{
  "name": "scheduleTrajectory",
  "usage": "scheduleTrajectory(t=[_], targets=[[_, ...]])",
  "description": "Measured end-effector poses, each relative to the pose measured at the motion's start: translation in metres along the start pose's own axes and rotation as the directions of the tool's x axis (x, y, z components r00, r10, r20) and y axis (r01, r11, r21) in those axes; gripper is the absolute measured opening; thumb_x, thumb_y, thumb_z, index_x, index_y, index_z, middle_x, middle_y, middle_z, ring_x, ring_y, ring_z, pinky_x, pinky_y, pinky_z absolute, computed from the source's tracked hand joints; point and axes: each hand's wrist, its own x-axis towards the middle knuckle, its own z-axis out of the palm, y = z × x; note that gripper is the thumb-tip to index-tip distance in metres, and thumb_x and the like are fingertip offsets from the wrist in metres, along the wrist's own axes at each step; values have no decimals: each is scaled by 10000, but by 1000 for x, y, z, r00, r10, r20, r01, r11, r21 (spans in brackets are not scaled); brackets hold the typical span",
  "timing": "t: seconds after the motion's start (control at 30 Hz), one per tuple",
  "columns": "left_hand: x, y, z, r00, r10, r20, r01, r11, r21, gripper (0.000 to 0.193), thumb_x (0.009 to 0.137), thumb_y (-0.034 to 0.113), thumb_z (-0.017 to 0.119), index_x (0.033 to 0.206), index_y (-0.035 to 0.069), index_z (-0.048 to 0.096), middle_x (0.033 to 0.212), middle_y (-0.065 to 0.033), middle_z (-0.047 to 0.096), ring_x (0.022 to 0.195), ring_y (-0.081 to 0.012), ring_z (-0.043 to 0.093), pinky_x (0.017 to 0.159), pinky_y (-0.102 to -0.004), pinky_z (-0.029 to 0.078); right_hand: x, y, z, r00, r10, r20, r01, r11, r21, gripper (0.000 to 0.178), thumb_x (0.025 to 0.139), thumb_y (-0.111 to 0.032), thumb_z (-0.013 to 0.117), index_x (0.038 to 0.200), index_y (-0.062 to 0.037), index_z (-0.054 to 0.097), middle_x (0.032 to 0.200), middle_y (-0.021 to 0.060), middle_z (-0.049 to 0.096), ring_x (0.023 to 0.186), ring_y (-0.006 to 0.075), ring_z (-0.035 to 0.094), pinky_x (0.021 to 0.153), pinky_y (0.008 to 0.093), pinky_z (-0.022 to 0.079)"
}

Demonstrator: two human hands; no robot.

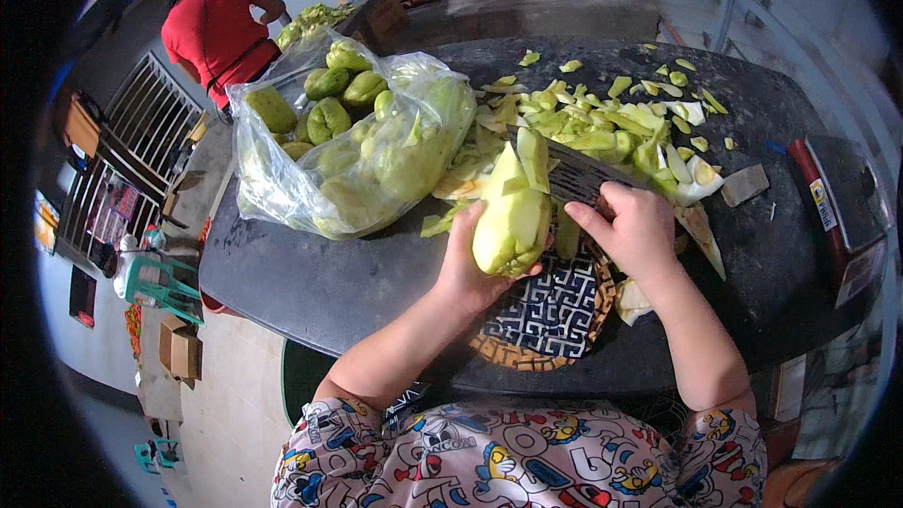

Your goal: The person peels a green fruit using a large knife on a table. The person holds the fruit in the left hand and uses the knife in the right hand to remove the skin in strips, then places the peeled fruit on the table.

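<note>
Pale green chayote (511, 230), partly peeled: pear-shaped, wet-looking, creased at the wide end facing the wearer, with a strip of peel (533, 158) standing along its far right side. Left grip (463, 265) is clamped on it, thumb along its left side, fingertips showing under its lower right. Right grip (630, 226) is closed on a dark knife (585, 175), just right of the chayote; blade contact is hard to tell, as the peel covers that spot.

Chayote is held over the far part of a round patterned mat (548, 315), near the surface's (301, 273) curved near edge. Clear plastic bag (372, 190) of more chayotes bounds the left, peel heap (602, 122) the far side. Room for moving: dark surface between bag and near edge, more right of the right forearm.
</note>
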Motion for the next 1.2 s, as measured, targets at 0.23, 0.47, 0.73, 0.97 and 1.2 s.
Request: scheduleTrajectory(t=[0.23,0.47,0.73,0.97,1.2], targets=[[-3,-2,-6,995,16,98,-18,1000,21,697,818,590,439,1322,110,427,1201,-167,544,1006,-370,585,665,-467,529,12,16,-1,956,292,9,-292,956,-41,533,848,-507,591,615,-33,521,517,127,526,476,300,528,477,396,406],[-1,-2,-3,994,107,34,-91,946,-312,692,835,597,438,1319,102,449,1237,-168,524,1100,-325,548,795,-490,523,-4,-6,-8,992,129,0,-128,990,66,566,812,-578,590,635,-45,516,537,130,541,520,339,574,495,421,438],[21,-12,-40,998,61,-21,-64,967,-245,557,890,533,412,1167,72,557,1116,-113,606,1009,-260,584,902,-434,456,-31,-42,-1,960,-281,-1,272,928,254,520,761,-514,692,610,-71,464,514,51,514,466,224,555,444,319,412],[22,-22,-50,995,-2,102,16,989,-145,514,924,403,487,1249,4,480,1195,-188,561,1068,-301,570,918,-447,487,-30,-44,-4,944,-328,-33,328,928,178,520,738,-546,689,588,-100,470,495,18,523,459,217,570,454,320,436],[-1,-4,-23,988,124,95,-124,992,-11,505,931,424,455,1233,22,503,1121,-151,604,1003,-253,602,894,-388,493,-36,-50,-8,927,-374,3,367,913,177,555,727,-610,660,549,-124,460,469,-5,506,450,206,568,464,322,442]])
